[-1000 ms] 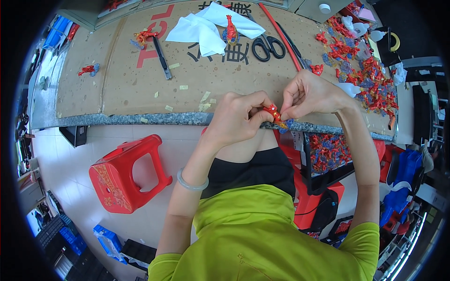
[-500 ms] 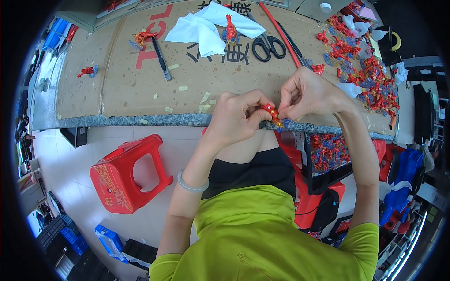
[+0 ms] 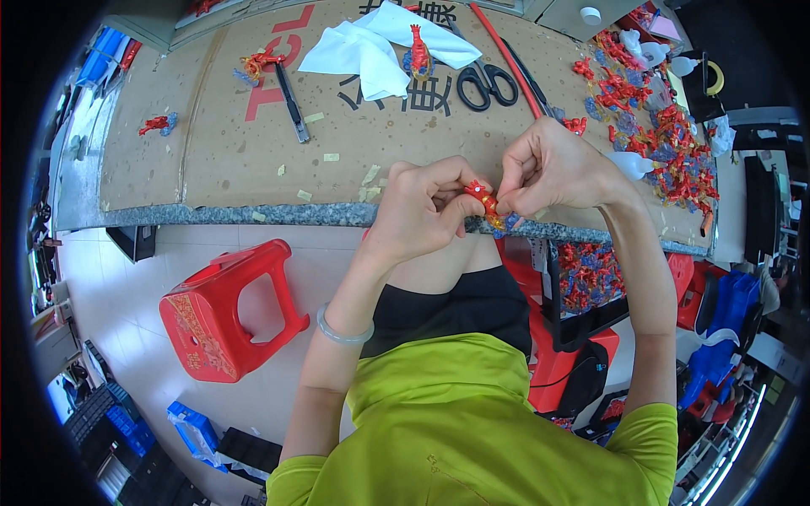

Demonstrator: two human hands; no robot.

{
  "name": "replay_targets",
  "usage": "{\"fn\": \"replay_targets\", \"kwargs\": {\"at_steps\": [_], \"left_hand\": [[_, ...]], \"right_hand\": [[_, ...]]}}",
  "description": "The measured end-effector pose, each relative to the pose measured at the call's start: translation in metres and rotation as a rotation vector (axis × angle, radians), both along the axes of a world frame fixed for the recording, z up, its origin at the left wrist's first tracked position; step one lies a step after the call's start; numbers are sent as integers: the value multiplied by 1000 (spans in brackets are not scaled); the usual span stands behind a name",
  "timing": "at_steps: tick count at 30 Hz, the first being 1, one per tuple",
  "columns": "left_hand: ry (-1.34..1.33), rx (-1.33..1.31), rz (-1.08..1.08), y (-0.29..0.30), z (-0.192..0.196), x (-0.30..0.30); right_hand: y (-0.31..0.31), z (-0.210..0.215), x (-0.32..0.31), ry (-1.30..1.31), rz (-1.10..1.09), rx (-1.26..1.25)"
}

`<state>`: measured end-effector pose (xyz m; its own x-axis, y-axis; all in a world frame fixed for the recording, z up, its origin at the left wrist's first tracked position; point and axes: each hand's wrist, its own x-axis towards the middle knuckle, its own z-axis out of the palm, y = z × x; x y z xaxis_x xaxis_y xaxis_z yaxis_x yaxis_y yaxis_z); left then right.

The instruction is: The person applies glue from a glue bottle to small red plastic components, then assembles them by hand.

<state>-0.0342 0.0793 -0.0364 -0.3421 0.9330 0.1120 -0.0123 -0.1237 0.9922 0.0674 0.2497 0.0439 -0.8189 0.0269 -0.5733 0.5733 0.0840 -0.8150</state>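
Between the thumb and fingers of my left hand point(image 3: 430, 207) is a small red figurine point(image 3: 481, 196) with gold patches and a translucent blue base, held tilted over the table's front edge. My right hand point(image 3: 544, 173) is closed in a pinch at the figurine's right side, its fingertips touching or almost touching it. Whatever those fingertips hold is too small to make out. Beyond my hands, a similar red figurine point(image 3: 418, 55) stands upright by a white cloth point(image 3: 359, 59). Two more lie apart, one figurine point(image 3: 158, 125) at the far left and another point(image 3: 261, 63) beside a utility knife point(image 3: 292, 105).
Black-handled scissors point(image 3: 487, 87) and a red rod point(image 3: 510, 63) lie at the back. A heap of red and blue figurines point(image 3: 666, 152) covers the table's right side, with a white squeeze bottle point(image 3: 630, 164). Below are a bin of figurines point(image 3: 591, 278) and a red stool point(image 3: 228, 312).
The figurine has shifted slightly left and up in my left hand, showing more of its body. My right hand's pinch stays beside it, moved a little left.
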Motion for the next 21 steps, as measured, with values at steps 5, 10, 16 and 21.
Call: {"fn": "replay_targets", "kwargs": {"at_steps": [5, 10, 16, 21], "left_hand": [[2, 3, -13, 0, 2, 0], [23, -6, -15, 0, 4, -1], [25, 39, 28, 2, 0, 3], [84, 29, 22, 2, -2, 4]], "right_hand": [[1, -3, 4, 17, -1, -15], [3, -9, 6, 27, 2, -18], [5, -9, 8, 53, 17, 24], [7, -12, 9, 68, 45, 61]]}}
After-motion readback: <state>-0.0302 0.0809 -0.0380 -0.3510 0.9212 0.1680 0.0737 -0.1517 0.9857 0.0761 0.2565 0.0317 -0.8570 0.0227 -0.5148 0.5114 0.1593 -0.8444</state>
